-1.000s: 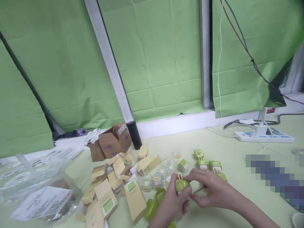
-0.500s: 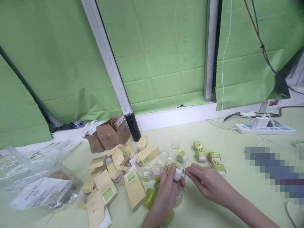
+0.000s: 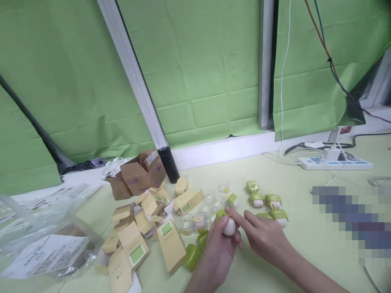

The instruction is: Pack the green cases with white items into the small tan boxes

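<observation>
A small white case with a green top [image 3: 229, 226] is in my left hand [image 3: 217, 254], whose thumb and fingers close around it. The index finger of my right hand [image 3: 262, 234] touches the green top; its other fingers are curled, and whatever they may hold is hidden. Beside my left wrist lie green cases [image 3: 192, 257]. Clear plastic cups [image 3: 186, 224] stand just beyond my hands, one with a pinkish piece inside [image 3: 200, 221]. To the right of them sit several green-and-white cases with loops [image 3: 274, 200].
Opened cream boxes [image 3: 171, 246] pile up at the left, beside a clear plastic bag [image 3: 76, 248]. Behind them are a brown carton [image 3: 143, 173] and a black cylinder [image 3: 169, 165]. A power strip [image 3: 336, 163] with cables lies at the back right.
My right index finger has come onto the case's green top, where a thin metal tip was seen before. The case is turned slightly in my left hand. The view has shifted slightly.
</observation>
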The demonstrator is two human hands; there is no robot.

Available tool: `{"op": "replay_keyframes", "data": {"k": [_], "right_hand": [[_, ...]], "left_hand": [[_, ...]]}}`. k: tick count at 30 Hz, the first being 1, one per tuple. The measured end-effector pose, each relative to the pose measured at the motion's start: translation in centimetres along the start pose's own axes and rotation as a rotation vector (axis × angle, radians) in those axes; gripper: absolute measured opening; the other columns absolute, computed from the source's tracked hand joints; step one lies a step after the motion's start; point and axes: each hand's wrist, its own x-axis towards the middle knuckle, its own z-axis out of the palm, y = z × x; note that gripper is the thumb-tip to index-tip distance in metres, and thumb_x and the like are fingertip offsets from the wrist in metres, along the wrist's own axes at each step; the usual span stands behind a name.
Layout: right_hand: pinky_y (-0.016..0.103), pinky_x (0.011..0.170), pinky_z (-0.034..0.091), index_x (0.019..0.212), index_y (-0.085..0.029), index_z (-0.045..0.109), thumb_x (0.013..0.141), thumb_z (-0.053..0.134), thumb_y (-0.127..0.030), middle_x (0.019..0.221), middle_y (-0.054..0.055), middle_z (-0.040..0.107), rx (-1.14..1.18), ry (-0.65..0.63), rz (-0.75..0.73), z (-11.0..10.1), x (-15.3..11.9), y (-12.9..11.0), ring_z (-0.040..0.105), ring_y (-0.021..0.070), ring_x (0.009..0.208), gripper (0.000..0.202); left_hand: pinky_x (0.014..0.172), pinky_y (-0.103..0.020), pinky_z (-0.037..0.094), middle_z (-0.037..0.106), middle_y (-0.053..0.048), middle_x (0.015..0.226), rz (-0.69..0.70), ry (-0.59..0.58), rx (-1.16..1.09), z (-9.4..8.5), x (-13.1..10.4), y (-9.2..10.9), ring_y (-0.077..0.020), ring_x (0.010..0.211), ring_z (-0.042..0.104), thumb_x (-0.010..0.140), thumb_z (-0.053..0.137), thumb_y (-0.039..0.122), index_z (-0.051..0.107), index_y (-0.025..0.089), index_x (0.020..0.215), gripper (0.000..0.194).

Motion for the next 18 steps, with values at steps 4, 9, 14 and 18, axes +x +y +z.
{"op": "replay_keyframes", "data": {"k": [4, 9, 14, 18], "right_hand": [[0.023, 0.039, 0.029, 0.132, -0.02, 0.038, 0.074, 0.034, -0.002, 0.064, -0.001, 0.055, 0.061, -0.021, 0.025, 0.3, -0.2, 0.2, 0.05, 0.0114, 0.039, 0.061], [0.023, 0.041, 0.028, 0.135, -0.023, 0.036, 0.08, 0.028, -0.005, 0.069, 0.0, 0.056, 0.253, -0.166, 0.114, 0.2, -0.2, 0.3, 0.05, 0.0122, 0.043, 0.058], [0.022, 0.046, 0.031, 0.12, -0.021, 0.052, 0.084, 0.049, -0.037, 0.054, -0.006, 0.038, 0.68, -0.32, 0.489, -1.0, 1.4, -0.1, 0.043, 0.0131, 0.049, 0.039], [0.022, 0.045, 0.029, 0.099, -0.019, 0.062, 0.073, 0.061, -0.047, 0.054, -0.007, 0.032, 0.876, -0.359, 0.644, -0.6, 3.4, -0.3, 0.037, 0.0117, 0.05, 0.039]], "left_hand": [[0.052, -0.022, 0.04, 0.051, 0.002, 0.065, -0.019, 0.001, -0.057, 0.2, -0.1, -0.2, -0.0077, 0.053, 0.048, 0.076, 0.059, 0.027, 0.053, 0.014, 0.074, 0.014], [0.051, -0.022, 0.038, 0.055, 0.001, 0.069, -0.036, 0.001, 0.0, -0.1, 0.0, 0.6, -0.0081, 0.053, 0.048, 0.071, 0.063, 0.025, 0.053, 0.015, 0.086, 0.02], [0.064, -0.023, 0.043, 0.056, 0.003, 0.067, 0.113, 0.096, 0.2, 0.0, -0.1, 2.0, -0.0107, 0.063, 0.054, 0.072, 0.067, 0.025, 0.046, 0.017, 0.111, 0.045], [0.078, -0.026, 0.044, 0.064, -0.003, 0.089, 0.142, 0.1, 0.211, 0.1, 0.1, 1.9, -0.0166, 0.087, 0.06, 0.077, 0.062, 0.038, 0.035, 0.024, 0.127, 0.058]]}}
